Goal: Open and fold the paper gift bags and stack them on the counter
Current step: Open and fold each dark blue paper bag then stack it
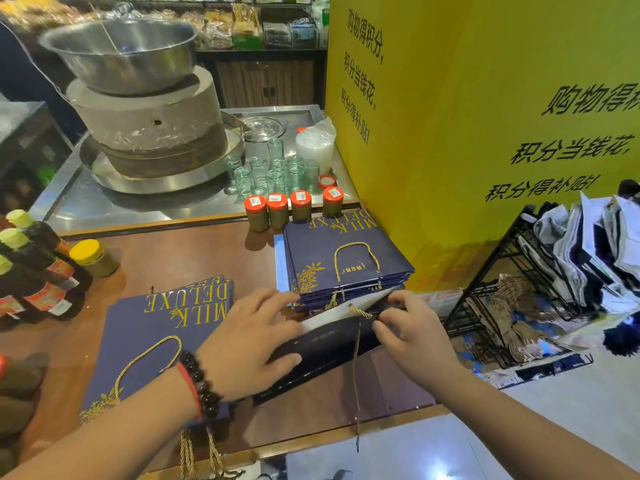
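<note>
Midway through folding: left hand (249,341) pressing flat on the navy gift bag (329,344) at the bench (166,258) edge, right hand (412,327) pinching its rim below the tall stack (346,258); next, probably creasing flat, then stacking.

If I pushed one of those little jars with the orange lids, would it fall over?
Probably not easily. Each orange-lidded jar looks short and wide and stands upright on the wooden counter, so it would more likely slide. Being round, it could roll if tipped. The four stand close together in a row, so one might knock its neighbour.
</note>
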